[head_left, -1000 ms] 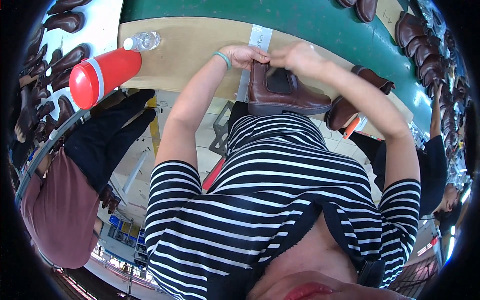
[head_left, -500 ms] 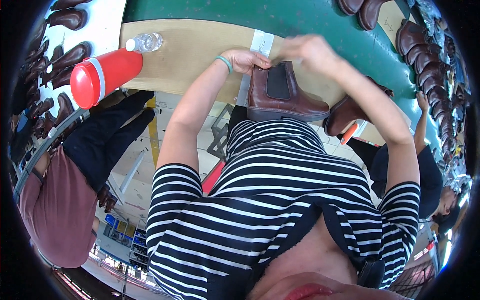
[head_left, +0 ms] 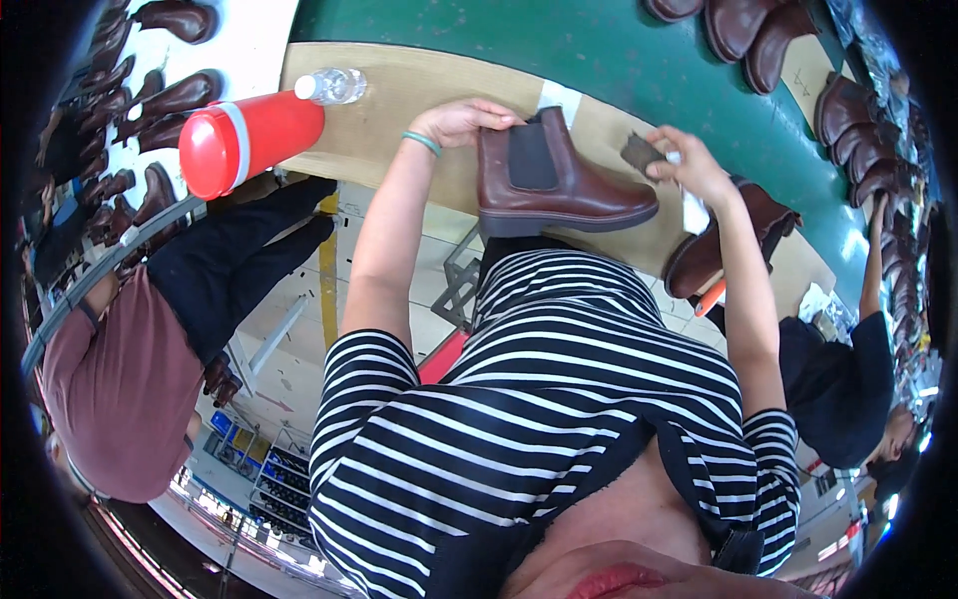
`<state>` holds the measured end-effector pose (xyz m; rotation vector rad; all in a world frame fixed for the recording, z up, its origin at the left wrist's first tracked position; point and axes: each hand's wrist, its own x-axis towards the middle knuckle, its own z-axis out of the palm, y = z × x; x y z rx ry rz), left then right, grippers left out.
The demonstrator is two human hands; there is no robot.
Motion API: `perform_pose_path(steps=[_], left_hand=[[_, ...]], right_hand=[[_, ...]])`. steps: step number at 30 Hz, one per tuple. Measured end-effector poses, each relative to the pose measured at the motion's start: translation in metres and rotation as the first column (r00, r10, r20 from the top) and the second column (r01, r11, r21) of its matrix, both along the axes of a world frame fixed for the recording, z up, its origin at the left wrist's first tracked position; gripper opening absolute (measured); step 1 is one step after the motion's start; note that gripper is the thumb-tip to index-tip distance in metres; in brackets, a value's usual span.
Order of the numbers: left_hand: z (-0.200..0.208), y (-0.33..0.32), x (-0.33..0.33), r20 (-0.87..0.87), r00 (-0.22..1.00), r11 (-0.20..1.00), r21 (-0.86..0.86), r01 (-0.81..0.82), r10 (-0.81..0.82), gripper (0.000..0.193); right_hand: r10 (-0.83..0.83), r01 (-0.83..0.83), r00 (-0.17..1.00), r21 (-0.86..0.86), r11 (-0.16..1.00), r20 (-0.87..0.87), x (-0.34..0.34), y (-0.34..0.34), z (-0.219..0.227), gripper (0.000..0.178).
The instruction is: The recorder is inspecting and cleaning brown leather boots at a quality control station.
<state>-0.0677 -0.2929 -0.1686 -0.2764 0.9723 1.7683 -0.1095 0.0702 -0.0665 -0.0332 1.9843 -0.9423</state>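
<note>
My left hand (head_left: 461, 122) pinches the top edge of the shaft of a brown leather Chelsea boot (head_left: 597, 192). The boot has a dark elastic side panel and a dark sole. It stands upright at the near edge of the bench, its toe pointing right. Beyond the toe, my right hand (head_left: 697, 168) is raised, with a small dark grey-brown piece (head_left: 640, 153) between its fingers. What the piece is made of does not show. A white strip (head_left: 695, 212) appears just below that hand; whether it is held I cannot tell.
Another brown boot (head_left: 692, 262) lies at the right, beside an orange object (head_left: 711, 297). A red flask (head_left: 249, 145) and a clear bottle (head_left: 344, 86) stand at the left on cardboard (head_left: 419, 75). Several boots line the green conveyor (head_left: 559, 45). Other people are at both sides.
My right hand has moved right and down, away from the boot's top, and the dark piece now shows in it. My left hand keeps hold of the boot. The view has shifted slightly.
</note>
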Motion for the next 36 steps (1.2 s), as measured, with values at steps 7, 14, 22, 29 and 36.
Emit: perform_pose_path(steps=[7,14,22,29,36], left_hand=[[0.010,-0.073,0.006,-0.220,0.960,0.960,-0.182,-0.214,0.172,0.024],[0.029,-0.082,0.059,-0.482,0.700,0.346,-0.631,-0.694,0.526,0.052],[-0.012,-0.107,0.013,-0.971,0.090,-0.304,-0.157,-0.940,0.221,0.082],[0.035,-0.079,-0.016,-0.977,0.147,0.098,-0.133,-0.986,0.156,0.058],[0.092,-0.027,-0.048,-0.908,0.035,0.287,-0.167,-0.943,-0.417,0.056]], right_hand=[[0.218,-0.156,0.953,0.276,0.948,-0.210,0.038,0.041,-0.070,0.049],[0.027,-0.041,0.748,-0.006,0.999,-0.663,0.007,-0.022,-0.005,0.023],[-0.195,0.311,0.948,-0.598,0.739,0.253,-0.023,-0.142,0.006,0.032],[-0.213,0.239,0.969,-0.690,0.683,0.125,-0.038,-0.202,0.012,0.018],[-0.257,0.049,0.945,-0.689,0.723,-0.201,-0.047,-0.203,0.021,0.016]])
